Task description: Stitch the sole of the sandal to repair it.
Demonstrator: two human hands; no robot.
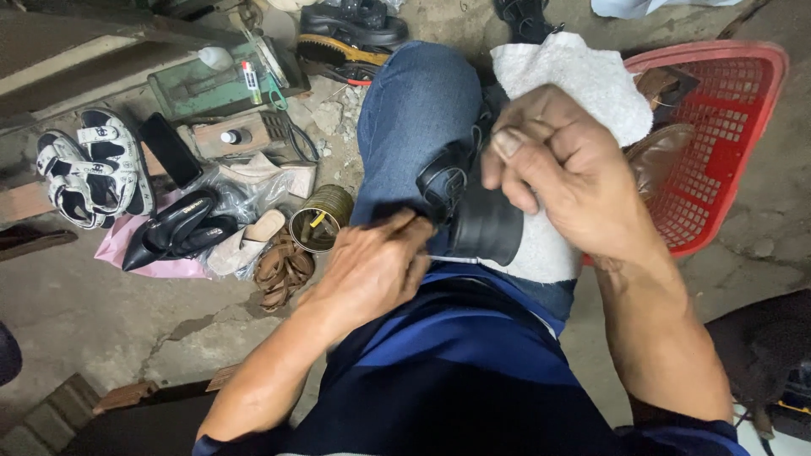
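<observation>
A black shoe [473, 203] with a thick heel lies across my lap on a white towel [583, 76]. My right hand [566, 173] grips the shoe from above, fingers curled over its upper. Fingers closed, my left hand [376, 266] sits at the shoe's heel end, pinching a thin tool whose metal tip [439, 258] shows beside the sole. My knees in blue jeans [414, 110] point away from me.
A red plastic basket [726, 127] holding brown shoes stands at the right. On the concrete floor at the left lie white sandals [89, 165], black pumps [173, 228], beige heels, a round tin [321, 218], a dark phone and a green box [211, 84].
</observation>
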